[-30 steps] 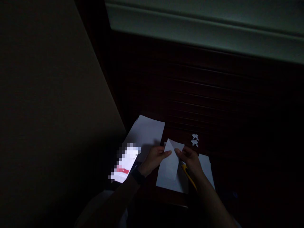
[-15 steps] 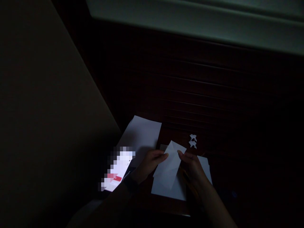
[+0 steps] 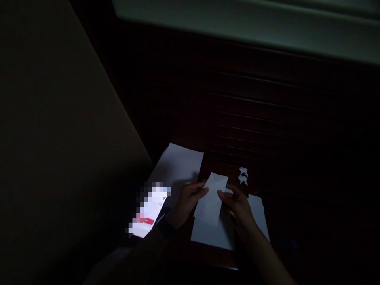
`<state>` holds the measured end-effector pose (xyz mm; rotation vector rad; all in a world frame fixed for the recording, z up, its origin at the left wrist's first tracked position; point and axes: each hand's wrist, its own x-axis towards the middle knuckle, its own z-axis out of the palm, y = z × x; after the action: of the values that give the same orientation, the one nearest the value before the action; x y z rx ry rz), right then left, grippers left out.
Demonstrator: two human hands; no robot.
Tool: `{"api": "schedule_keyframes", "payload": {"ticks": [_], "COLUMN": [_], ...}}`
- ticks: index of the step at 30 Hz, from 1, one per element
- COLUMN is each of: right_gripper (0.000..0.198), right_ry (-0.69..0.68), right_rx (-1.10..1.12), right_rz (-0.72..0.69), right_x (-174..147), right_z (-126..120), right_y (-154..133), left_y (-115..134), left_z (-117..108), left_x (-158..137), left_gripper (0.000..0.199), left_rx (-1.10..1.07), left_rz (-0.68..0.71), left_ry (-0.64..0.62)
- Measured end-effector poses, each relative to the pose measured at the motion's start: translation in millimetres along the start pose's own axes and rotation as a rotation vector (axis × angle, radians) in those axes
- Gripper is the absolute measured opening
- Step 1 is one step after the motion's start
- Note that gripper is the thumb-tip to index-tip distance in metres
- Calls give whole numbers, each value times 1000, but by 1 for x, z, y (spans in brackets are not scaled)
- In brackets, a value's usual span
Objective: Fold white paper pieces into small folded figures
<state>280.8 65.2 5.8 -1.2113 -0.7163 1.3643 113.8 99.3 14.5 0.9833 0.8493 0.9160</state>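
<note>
A white strip of paper (image 3: 211,200) is held up between both hands. My left hand (image 3: 187,200) pinches its left edge, thumb on the front and fingers behind. On the opposite edge my right hand (image 3: 237,202) grips it the same way. Below the strip lies another white sheet (image 3: 210,235) on the dark table, partly covered by it. Something yellow (image 3: 232,214), mostly hidden, shows under my right hand; its kind cannot be made out. Beyond that hand sit small folded paper pieces (image 3: 243,176).
A large white sheet (image 3: 185,162) lies at the back left, with a lit screen (image 3: 151,211), partly pixelated, in front of it. More white paper (image 3: 258,211) is right of my right hand. A pale wall (image 3: 59,118) rises at left; the room is dark.
The held paper looks narrower and its slanted crease lines no longer show at the top. My right thumb has shifted slightly left and down along it. The view has moved slightly.
</note>
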Motion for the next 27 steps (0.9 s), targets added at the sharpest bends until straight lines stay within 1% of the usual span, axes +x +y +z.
{"api": "schedule_keyframes", "payload": {"ticks": [3, 6, 8, 12, 15, 18, 23, 27], "right_gripper": [29, 19, 23, 28, 25, 20, 14, 13], "right_ry": [-21, 19, 47, 78, 143, 175, 155, 145], "right_rx": [-4, 11, -22, -195, -251, -215, -235, -262], "right_rz": [18, 7, -18, -125, -204, -213, -278, -266], "right_x": [2, 5, 6, 6, 7, 8, 12, 12], "right_z": [0, -3, -6, -7, -4, -3, -5, -5], "right_y": [4, 8, 9, 13, 17, 20, 26, 28], "left_y": [-2, -3, -4, -5, -3, -3, -7, -9], "left_z": [0, 0, -2, -3, -3, -2, -4, -4], "left_x": [-2, -3, -4, -3, -3, -3, -3, -1], "left_gripper": [34, 31, 33, 40, 36, 34, 38, 36], "left_rx": [13, 15, 7, -22, -82, -144, -71, -22], "left_rz": [-36, -73, -105, -166, -143, -107, -112, -93], "left_ry": [-39, -79, -77, -52, -69, -115, -146, -150]}}
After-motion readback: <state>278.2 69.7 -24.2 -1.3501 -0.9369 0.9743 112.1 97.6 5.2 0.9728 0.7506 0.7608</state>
